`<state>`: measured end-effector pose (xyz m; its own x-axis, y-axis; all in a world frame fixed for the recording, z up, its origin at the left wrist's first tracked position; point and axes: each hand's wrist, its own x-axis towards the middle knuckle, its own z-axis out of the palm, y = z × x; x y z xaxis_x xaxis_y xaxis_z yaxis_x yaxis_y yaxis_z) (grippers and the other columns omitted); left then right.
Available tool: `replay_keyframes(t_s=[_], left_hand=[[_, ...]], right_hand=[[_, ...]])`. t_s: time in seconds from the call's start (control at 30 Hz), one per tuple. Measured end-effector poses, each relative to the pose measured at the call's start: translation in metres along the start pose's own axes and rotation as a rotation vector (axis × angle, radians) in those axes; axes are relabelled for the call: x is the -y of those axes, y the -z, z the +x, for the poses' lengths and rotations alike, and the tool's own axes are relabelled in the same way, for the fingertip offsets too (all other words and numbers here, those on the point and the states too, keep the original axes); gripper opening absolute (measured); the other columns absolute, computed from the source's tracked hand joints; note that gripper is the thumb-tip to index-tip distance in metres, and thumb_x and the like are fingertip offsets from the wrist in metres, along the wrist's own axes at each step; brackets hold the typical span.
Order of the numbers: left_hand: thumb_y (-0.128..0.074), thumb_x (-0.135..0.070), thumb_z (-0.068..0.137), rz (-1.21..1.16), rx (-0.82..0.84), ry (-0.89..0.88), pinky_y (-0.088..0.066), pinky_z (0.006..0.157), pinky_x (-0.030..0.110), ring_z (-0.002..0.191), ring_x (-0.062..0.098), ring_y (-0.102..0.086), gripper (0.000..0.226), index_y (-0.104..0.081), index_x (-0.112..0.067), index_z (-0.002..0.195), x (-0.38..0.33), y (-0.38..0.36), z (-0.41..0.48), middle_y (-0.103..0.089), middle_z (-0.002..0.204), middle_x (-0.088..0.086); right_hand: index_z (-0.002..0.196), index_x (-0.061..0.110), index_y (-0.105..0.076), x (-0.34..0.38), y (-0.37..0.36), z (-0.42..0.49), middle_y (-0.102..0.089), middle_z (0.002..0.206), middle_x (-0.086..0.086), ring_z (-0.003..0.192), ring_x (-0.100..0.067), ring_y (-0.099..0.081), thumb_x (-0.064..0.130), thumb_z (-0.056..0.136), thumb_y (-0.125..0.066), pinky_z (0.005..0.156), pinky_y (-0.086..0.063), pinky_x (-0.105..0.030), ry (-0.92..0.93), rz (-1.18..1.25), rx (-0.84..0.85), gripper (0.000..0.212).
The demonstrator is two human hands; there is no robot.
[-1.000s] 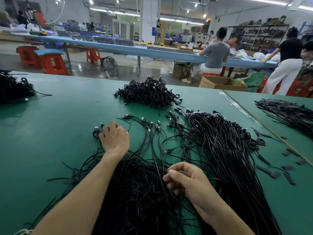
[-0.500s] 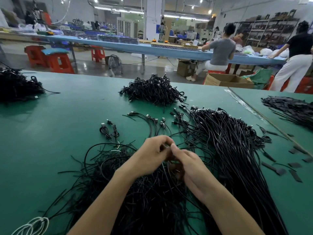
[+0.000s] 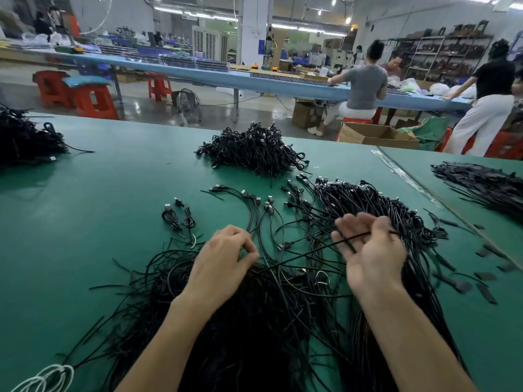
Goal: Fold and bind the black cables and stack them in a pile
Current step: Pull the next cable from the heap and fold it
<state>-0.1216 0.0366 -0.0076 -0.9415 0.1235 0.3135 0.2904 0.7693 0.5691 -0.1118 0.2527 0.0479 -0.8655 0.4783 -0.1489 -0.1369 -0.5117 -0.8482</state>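
Note:
A big tangle of loose black cables point(image 3: 254, 329) covers the near green table point(image 3: 113, 179). My left hand point(image 3: 223, 258) rests on this tangle, fingers curled down and pinching strands. My right hand point(image 3: 370, 250) is raised palm up to its right, with a thin black cable point(image 3: 308, 251) running across its fingers towards my left hand. A pile of bound black cables point(image 3: 254, 149) sits further back at the centre. Two small bound cables point(image 3: 178, 217) lie to the left of my hands. A long bundle of straight cables point(image 3: 376, 210) lies under my right hand.
Another black cable heap point(image 3: 25, 137) sits at the far left edge, and dark ties point(image 3: 481, 182) lie on the adjoining table to the right. Short black strips point(image 3: 486, 278) are scattered at right. White wire loops point(image 3: 48, 377) lie bottom left. People work at a blue bench point(image 3: 254, 77) behind.
My hands were together over the tangle; now they have parted, the right one lifting to the right with a cable drawn across it, the left one staying low.

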Motion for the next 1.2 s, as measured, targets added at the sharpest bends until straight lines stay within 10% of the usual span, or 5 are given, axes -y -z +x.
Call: replay_keyframes(t_s=[0.13, 0.3, 0.57, 0.9, 1.2], left_hand=[[-0.069, -0.041, 0.090, -0.014, -0.076, 0.215, -0.051, 0.069, 0.029, 0.079, 0.001, -0.063, 0.016, -0.062, -0.035, 0.077, 0.009, 0.016, -0.002, -0.066, 0.083, -0.020], [-0.074, -0.030, 0.087, 0.215, -0.028, 0.239, -0.045, 0.103, 0.035, 0.118, 0.015, -0.055, 0.035, -0.064, -0.029, 0.121, 0.016, 0.023, -0.003, -0.059, 0.129, -0.008], [-0.056, -0.025, 0.091, -0.008, 0.007, -0.414, -0.024, 0.119, 0.031, 0.146, 0.008, -0.028, 0.047, -0.056, -0.032, 0.137, -0.017, 0.021, -0.004, -0.043, 0.152, -0.011], [-0.038, -0.039, 0.107, -0.137, -0.515, -0.071, -0.034, 0.061, 0.011, 0.041, 0.006, -0.034, 0.046, -0.030, -0.029, 0.062, -0.021, 0.034, -0.002, -0.034, 0.047, -0.014], [-0.057, -0.063, 0.091, -0.891, 0.563, 0.065, -0.023, 0.040, 0.017, 0.041, 0.010, -0.022, 0.054, -0.049, -0.025, 0.054, -0.016, 0.056, -0.008, -0.033, 0.048, -0.007]], right_hand=[[0.095, 0.012, -0.060, 0.024, -0.003, 0.009, -0.055, 0.056, 0.001, 0.046, -0.011, -0.055, 0.037, 0.108, -0.035, 0.046, -0.050, -0.023, 0.057, 0.291, -0.048, 0.037], [0.109, 0.017, -0.064, 0.020, -0.008, -0.001, -0.033, 0.049, 0.009, 0.039, -0.006, -0.025, 0.055, 0.101, -0.030, 0.033, -0.020, -0.020, 0.003, -0.512, 0.363, 0.052], [0.089, 0.033, -0.066, -0.003, -0.022, -0.036, -0.067, 0.086, 0.018, 0.086, -0.001, -0.063, 0.050, 0.104, -0.034, 0.079, -0.050, -0.029, 0.244, -1.402, 1.039, 0.040], [0.087, 0.024, -0.072, -0.005, -0.003, -0.020, -0.069, 0.076, -0.007, 0.061, -0.019, -0.058, 0.035, 0.102, -0.053, 0.065, -0.051, -0.044, 0.283, -1.340, 0.916, 0.026], [0.082, 0.011, -0.059, 0.003, -0.025, -0.018, -0.049, 0.051, 0.005, 0.052, -0.012, -0.056, 0.041, 0.100, -0.044, 0.070, -0.062, -0.043, 0.073, -0.526, 0.626, 0.038]])
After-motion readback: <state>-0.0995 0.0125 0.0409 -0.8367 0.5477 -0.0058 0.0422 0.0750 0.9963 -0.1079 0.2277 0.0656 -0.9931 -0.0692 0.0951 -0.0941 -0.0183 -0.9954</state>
